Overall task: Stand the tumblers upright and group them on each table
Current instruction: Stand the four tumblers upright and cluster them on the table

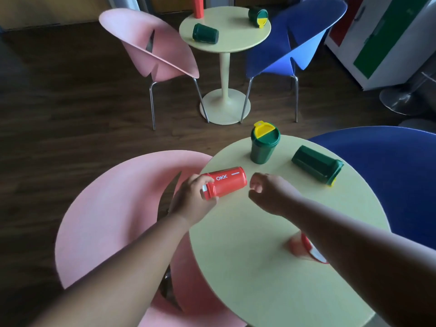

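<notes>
Left hand (193, 197) grips one of two red tumblers (227, 182) (311, 250), right hand (269, 192) curled empty; two green tumblers (263, 147) (316, 165) beyond.

Near table (247, 260) bears upright green tumbler (261, 149); fallen green tumbler (316, 165) nearby

On the near table (259, 267), an upright tumbler (263, 147) at the far edge, a toppled tumbler (316, 165) right of it

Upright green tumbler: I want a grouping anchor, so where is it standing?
Head view: the upright green tumbler stands at the near table's far edge, left of the toppled green tumbler, beyond the held red tumbler.
</notes>
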